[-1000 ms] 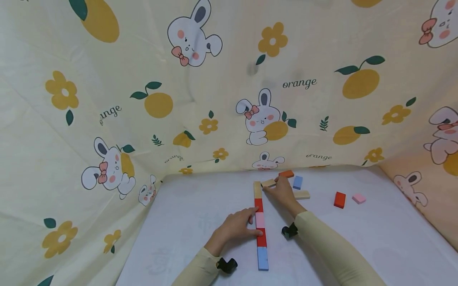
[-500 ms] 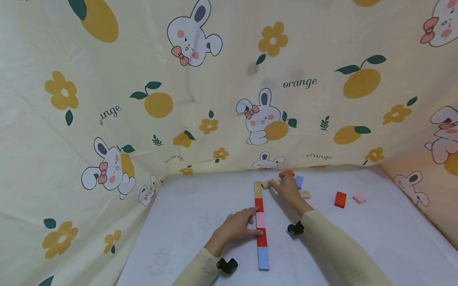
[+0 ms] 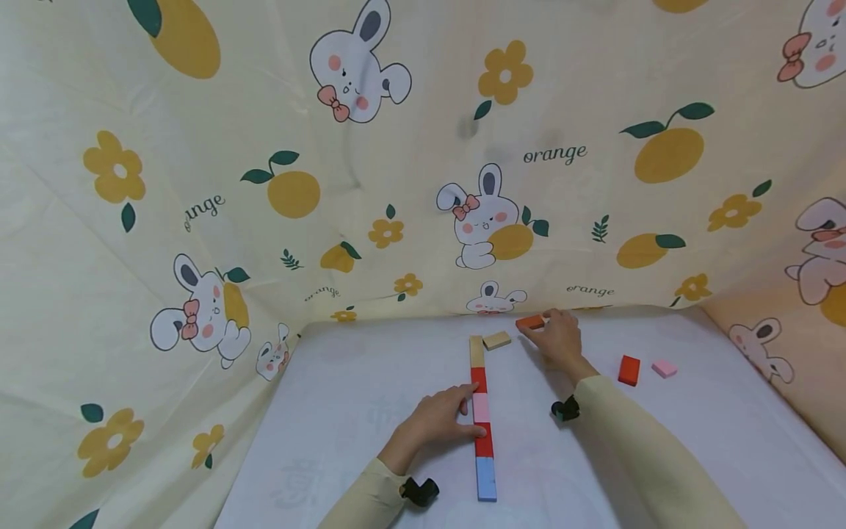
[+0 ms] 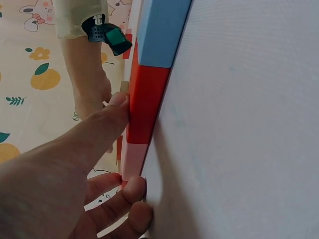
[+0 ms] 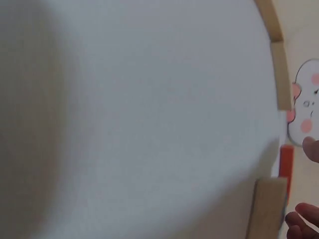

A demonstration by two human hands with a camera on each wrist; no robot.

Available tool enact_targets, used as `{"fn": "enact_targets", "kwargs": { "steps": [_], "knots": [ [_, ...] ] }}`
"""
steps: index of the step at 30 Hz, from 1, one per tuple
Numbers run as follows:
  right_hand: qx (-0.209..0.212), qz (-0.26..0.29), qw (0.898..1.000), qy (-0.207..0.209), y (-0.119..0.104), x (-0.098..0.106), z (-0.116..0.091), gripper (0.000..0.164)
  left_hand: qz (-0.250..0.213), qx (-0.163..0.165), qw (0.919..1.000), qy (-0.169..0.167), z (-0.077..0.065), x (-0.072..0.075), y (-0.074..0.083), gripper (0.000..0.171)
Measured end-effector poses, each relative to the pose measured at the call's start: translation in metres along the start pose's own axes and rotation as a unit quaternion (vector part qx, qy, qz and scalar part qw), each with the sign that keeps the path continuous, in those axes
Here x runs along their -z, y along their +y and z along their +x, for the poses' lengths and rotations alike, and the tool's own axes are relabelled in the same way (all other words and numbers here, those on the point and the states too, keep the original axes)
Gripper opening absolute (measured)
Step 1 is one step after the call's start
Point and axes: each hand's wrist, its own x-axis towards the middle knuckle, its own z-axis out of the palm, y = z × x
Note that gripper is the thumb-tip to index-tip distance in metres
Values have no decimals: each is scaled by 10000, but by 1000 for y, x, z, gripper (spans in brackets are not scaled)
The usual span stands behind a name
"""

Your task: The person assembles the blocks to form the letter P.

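A straight row of blocks runs away across the table: a blue block (image 3: 485,479), a red block (image 3: 485,445), a pink block (image 3: 480,407), another red block (image 3: 479,378) and a wooden block (image 3: 476,353). My left hand (image 3: 432,419) rests against its left side, thumb on the nearer red block, forefinger at the farther one; the other fingers bend loosely. In the left wrist view its thumb touches the red block (image 4: 148,104). My right hand (image 3: 558,339) is at an orange block (image 3: 529,322) at the back, thumb and fingers spread apart around its near and right sides.
A short wooden block (image 3: 497,340) lies angled beside the row's far end. Another wooden block (image 5: 267,209) is near the right hand, hidden in the head view. Right of the hand lie a red block (image 3: 629,370) and a pink block (image 3: 664,368). A printed curtain (image 3: 410,154) hangs behind.
My right hand has left the short wooden block and moved right and back to the orange block, covering the blue and wooden blocks there. The left hand has stayed put.
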Motion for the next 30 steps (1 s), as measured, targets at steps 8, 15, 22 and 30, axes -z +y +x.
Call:
{"fn": "enact_targets", "kwargs": {
  "steps": [8,15,22,30],
  "knots": [
    [299,-345,9986,-279,11,-3,14,76,-84,56,9999,-33,0,1,0,89],
    [441,-258,9952,-835,19,-1,28,69,-68,96,9999,-67,2,0,-1,88],
    [253,-26,9921,-1227,21,-1,34,62,-46,94,9999,-48,4,-3,-4,88],
    [354,-80,9924,-1177,19,1,33,52,-29,75,10000,-42,4,-2,-3,89]
  ]
}}
